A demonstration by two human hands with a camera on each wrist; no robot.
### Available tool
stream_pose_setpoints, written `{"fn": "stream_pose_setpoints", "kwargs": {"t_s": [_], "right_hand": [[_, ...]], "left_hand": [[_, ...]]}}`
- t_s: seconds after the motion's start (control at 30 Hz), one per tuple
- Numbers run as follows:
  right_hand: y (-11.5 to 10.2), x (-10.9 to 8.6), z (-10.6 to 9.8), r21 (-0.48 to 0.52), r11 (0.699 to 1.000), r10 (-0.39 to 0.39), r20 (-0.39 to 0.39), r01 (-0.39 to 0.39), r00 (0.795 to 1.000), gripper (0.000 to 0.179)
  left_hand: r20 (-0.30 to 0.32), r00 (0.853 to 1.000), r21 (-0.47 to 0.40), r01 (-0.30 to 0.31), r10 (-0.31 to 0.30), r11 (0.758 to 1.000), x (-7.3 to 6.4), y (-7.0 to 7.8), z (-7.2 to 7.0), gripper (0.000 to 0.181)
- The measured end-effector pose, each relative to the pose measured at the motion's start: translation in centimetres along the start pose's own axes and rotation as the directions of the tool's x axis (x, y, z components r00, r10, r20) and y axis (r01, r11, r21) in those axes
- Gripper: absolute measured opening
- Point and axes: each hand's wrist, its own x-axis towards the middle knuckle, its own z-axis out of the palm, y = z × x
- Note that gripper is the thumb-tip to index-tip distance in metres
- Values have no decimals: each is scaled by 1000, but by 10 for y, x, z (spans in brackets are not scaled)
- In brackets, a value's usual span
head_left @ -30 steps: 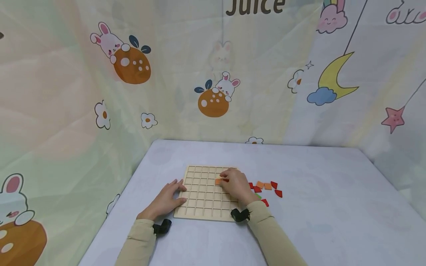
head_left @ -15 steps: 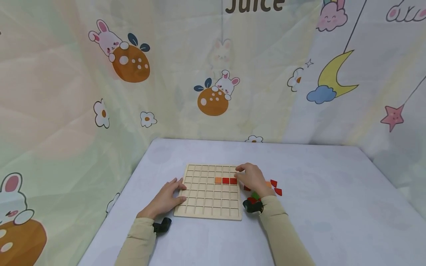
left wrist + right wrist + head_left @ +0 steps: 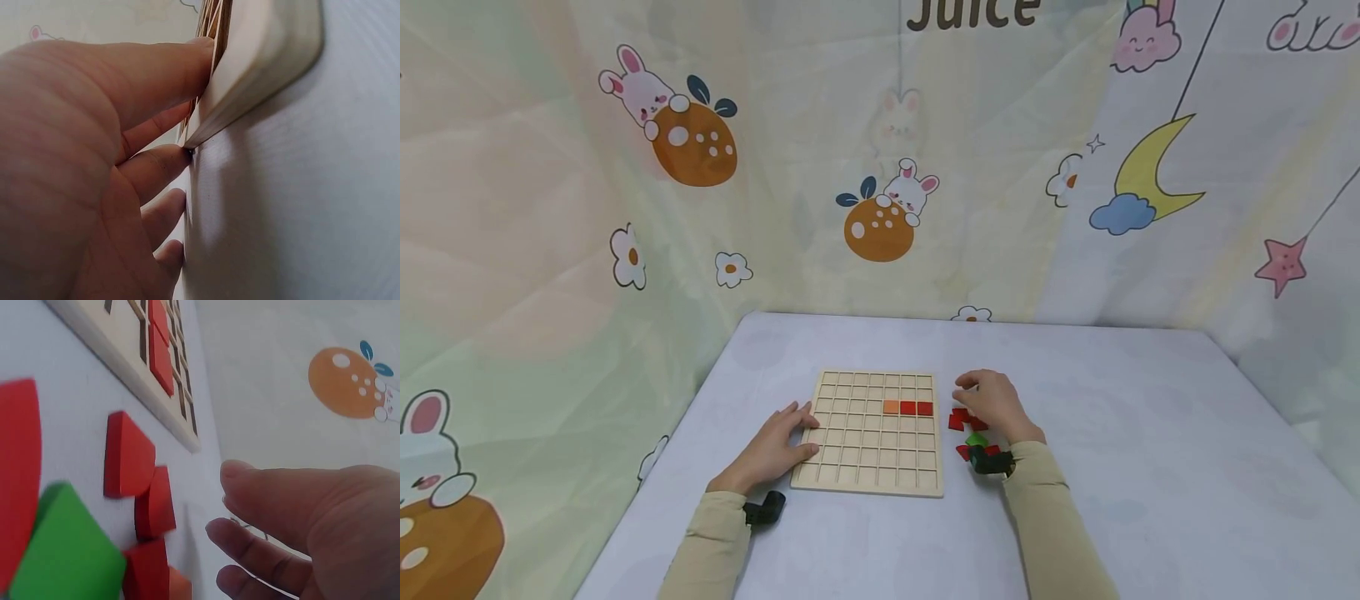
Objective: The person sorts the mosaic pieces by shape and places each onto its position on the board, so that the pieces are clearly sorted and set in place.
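A wooden grid board (image 3: 857, 460) lies flat on the table. One orange tile (image 3: 891, 407) and two red tiles (image 3: 916, 408) sit side by side in a row of its cells. At the board's left edge rests my left hand (image 3: 771, 448), its thumb and fingertips touching the rim. My right hand (image 3: 996, 404) hovers over the loose pieces to the right of the board. In the right wrist view, nothing shows between its thumb and fingers. Below it are several loose red pieces (image 3: 128, 456) and a green piece (image 3: 69, 550).
The loose pieces, one of them orange (image 3: 180, 584), lie close to the board's right edge; some are hidden by the right hand and its wrist camera (image 3: 991, 461). A white-covered table (image 3: 1150, 458) extends to a printed fabric backdrop (image 3: 1000, 250).
My right hand has left the board and moved right, over the loose pieces. The two red tiles beside the orange one are now uncovered. My left hand stays at the board's edge.
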Motion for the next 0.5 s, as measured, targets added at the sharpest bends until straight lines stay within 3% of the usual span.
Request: {"fn": "stream_pose_setpoints", "kwargs": {"t_s": [0.3, 0.5], "right_hand": [[14, -1, -11, -43, 997, 67, 9, -66, 998, 30], [27, -3, -20, -89, 995, 54, 13, -53, 998, 29]], "left_hand": [[4, 1000, -4, 15, -15, 1000, 0, 0, 0, 29], [9, 1000, -14, 21, -21, 1000, -1, 1, 0, 29]]}}
